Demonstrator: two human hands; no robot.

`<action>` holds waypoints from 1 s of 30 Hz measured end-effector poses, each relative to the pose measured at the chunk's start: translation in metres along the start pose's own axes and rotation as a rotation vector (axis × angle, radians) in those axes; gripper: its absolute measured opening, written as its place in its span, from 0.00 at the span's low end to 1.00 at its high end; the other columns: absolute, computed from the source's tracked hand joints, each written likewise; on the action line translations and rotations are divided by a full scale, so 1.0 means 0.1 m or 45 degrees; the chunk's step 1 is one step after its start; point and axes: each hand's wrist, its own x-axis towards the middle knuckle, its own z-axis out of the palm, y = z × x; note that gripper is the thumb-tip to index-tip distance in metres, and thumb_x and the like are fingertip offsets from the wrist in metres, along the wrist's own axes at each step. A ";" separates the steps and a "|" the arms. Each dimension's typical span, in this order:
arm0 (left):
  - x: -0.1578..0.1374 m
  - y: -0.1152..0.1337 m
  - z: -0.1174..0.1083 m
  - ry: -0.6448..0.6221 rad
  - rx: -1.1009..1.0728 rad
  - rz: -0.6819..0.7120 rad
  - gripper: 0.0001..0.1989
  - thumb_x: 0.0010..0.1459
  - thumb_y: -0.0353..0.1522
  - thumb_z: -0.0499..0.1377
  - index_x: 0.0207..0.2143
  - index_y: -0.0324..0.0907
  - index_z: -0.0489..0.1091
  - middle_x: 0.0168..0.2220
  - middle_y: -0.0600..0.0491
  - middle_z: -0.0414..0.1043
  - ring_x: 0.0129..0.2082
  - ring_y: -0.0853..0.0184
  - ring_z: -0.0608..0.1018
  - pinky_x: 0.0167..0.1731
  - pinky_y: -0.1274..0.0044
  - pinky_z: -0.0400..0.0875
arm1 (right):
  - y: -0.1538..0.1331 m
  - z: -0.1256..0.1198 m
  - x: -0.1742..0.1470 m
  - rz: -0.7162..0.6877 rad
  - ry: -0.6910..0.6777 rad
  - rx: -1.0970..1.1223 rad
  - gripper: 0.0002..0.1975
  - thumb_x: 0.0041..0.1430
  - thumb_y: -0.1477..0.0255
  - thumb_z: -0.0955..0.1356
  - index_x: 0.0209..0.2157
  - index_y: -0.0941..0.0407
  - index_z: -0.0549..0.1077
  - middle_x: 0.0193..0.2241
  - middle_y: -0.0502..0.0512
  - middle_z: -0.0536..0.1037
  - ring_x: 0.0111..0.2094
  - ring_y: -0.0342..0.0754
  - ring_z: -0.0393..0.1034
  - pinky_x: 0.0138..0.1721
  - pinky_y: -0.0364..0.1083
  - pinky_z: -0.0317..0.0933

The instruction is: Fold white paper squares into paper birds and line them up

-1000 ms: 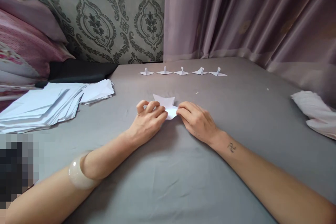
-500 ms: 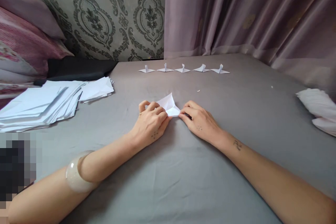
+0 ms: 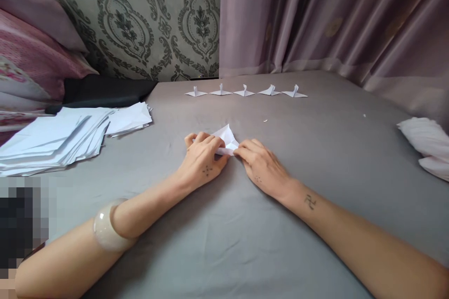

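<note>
backdrop: patterned wallpaper [image 3: 126, 32] and a mauve curtain [image 3: 280, 18] stand behind a surface spread with grey cloth [image 3: 224, 224], lightly wrinkled.
folded paper [image 3: 228, 134]: on the cloth between both hands, one pointed flap rising on the far side.
left hand [image 3: 205, 156]: thumb and forefinger closed on the paper's near edge, the other fingers bent over its left part.
right hand [image 3: 264, 166]: fingertips drawn together, gripping the right corner; no gap shows between them.
far row: five paper birds [image 3: 243, 90], well apart from the hands.
left side: a large paper stack [image 3: 42, 138] beside a smaller stack [image 3: 131, 119].
crooked crease: likeliest fault, i judge; uneven pull from the two hands would skew the near edge.
weak crease: possible if the soft cloth gives under pressing fingers.
torn corner: could come from the right fingertips tugging too hard on so small a tip.
slipped layer: the left fingers hide part of the sheet, so a shift there could go unnoticed.
</note>
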 end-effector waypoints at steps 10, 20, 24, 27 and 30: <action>0.01 -0.17 -0.08 0.026 0.104 0.219 0.12 0.53 0.21 0.52 0.32 0.45 0.69 0.40 0.53 0.75 0.47 0.59 0.68 0.49 0.61 0.52 | -0.06 -0.05 -0.08 -0.016 -0.060 -0.142 0.18 0.62 0.82 0.58 0.44 0.55 0.74 0.39 0.57 0.73 0.38 0.49 0.62 0.34 0.47 0.58; -0.02 -0.17 -0.05 0.182 0.284 0.296 0.08 0.65 0.36 0.52 0.42 0.44 0.67 0.41 0.49 0.73 0.40 0.62 0.70 0.43 0.68 0.56 | -0.05 -0.06 -0.07 -0.052 -0.106 -0.184 0.17 0.64 0.79 0.58 0.46 0.52 0.73 0.37 0.58 0.70 0.36 0.50 0.60 0.37 0.48 0.57; -0.02 -0.16 -0.06 0.072 0.207 0.399 0.10 0.67 0.32 0.49 0.38 0.44 0.71 0.39 0.53 0.77 0.37 0.66 0.74 0.42 0.68 0.56 | -0.05 -0.08 -0.07 -0.062 -0.150 -0.184 0.16 0.64 0.78 0.58 0.43 0.52 0.73 0.38 0.58 0.69 0.37 0.50 0.60 0.37 0.48 0.57; -0.03 -0.12 -0.08 0.023 0.157 0.437 0.11 0.66 0.32 0.50 0.40 0.43 0.73 0.40 0.52 0.78 0.37 0.66 0.75 0.43 0.67 0.56 | -0.06 -0.10 -0.07 -0.024 -0.180 -0.168 0.15 0.64 0.78 0.58 0.42 0.53 0.74 0.38 0.58 0.68 0.38 0.50 0.61 0.37 0.48 0.58; -0.04 -0.08 -0.08 -0.031 0.131 0.451 0.12 0.66 0.31 0.50 0.39 0.43 0.74 0.40 0.52 0.78 0.37 0.66 0.76 0.45 0.66 0.56 | -0.07 -0.13 -0.08 0.014 -0.192 -0.150 0.16 0.64 0.78 0.58 0.42 0.52 0.74 0.38 0.58 0.68 0.38 0.49 0.61 0.37 0.47 0.59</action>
